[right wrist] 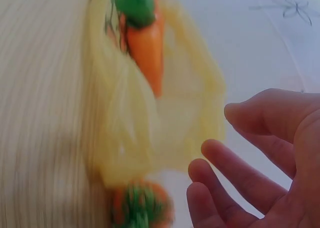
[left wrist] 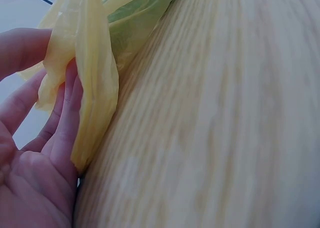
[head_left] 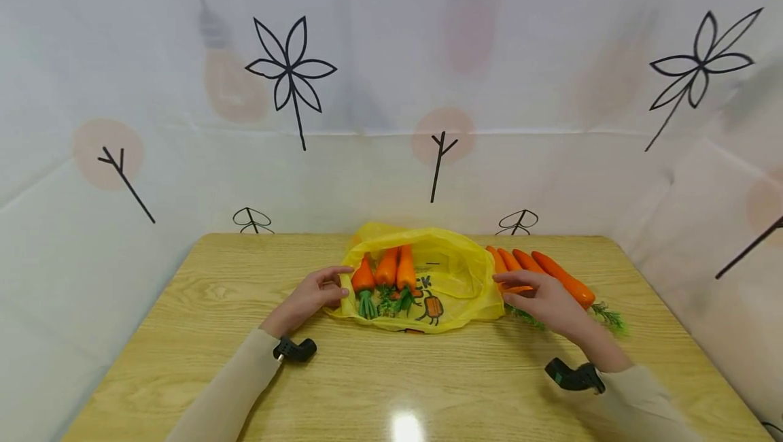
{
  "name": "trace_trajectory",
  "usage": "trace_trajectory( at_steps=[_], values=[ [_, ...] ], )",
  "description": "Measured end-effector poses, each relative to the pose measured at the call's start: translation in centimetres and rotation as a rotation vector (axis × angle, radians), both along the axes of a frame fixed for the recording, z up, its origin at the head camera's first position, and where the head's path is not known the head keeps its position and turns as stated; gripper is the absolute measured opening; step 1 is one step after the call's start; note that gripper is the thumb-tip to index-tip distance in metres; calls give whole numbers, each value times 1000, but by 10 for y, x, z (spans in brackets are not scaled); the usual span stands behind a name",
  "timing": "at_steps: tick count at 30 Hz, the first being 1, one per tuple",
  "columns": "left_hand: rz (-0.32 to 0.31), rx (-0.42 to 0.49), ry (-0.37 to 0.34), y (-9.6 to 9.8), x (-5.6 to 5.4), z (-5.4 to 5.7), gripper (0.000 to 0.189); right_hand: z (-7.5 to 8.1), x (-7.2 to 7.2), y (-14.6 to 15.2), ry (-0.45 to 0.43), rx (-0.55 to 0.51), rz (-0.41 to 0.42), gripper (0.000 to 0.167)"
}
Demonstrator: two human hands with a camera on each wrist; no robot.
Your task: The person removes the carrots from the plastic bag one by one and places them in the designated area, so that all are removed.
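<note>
- Left hand: thumb and fingers pinching left edge of yellow bag.
- Right hand: fingers loosely parted at bag's right edge; contact unclear.
- Bag: on table, mouth gaping, three carrots inside.
- Loose carrots: beside bag, right.

Glare whitens one spot on the table; the dimmer right-wrist view blurs the bag.

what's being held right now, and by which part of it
The yellow bag, by the left edge of its mouth, in the left hand. The right hand, beside the bag's right edge, holds nothing.
</note>
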State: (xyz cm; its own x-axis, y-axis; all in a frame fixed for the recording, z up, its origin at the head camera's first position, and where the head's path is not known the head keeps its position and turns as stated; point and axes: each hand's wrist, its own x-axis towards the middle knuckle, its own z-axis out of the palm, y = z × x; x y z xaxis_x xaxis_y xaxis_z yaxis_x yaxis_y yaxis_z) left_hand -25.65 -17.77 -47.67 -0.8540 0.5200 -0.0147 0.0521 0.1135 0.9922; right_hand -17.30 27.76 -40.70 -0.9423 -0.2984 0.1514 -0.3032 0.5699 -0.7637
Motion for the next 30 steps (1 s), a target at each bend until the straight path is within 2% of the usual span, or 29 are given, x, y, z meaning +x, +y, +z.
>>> trace_trajectory(
  at_steps=[6, 10, 19, 26, 30],
  values=[
    [-7, 4, -5, -1, 2, 1, 51, -4, -8, -28, -12, -10, 57, 34],
    [-7, 0, -6, -1, 3, 1, 51, -8, -14, -45, -35, 9, 65, 33],
    [2, 0, -2, 0, 3, 0, 52, -18, -36, -71, -93, -35, 73, 32],
    [1, 19, 6, 1, 0, -2, 50, -19, -51, -87, -106, -34, 81, 32],
    [9, 5, 17, 0, -1, -4, 50, -21, -59, -97, -137, -69, 105, 35]
  ],
)
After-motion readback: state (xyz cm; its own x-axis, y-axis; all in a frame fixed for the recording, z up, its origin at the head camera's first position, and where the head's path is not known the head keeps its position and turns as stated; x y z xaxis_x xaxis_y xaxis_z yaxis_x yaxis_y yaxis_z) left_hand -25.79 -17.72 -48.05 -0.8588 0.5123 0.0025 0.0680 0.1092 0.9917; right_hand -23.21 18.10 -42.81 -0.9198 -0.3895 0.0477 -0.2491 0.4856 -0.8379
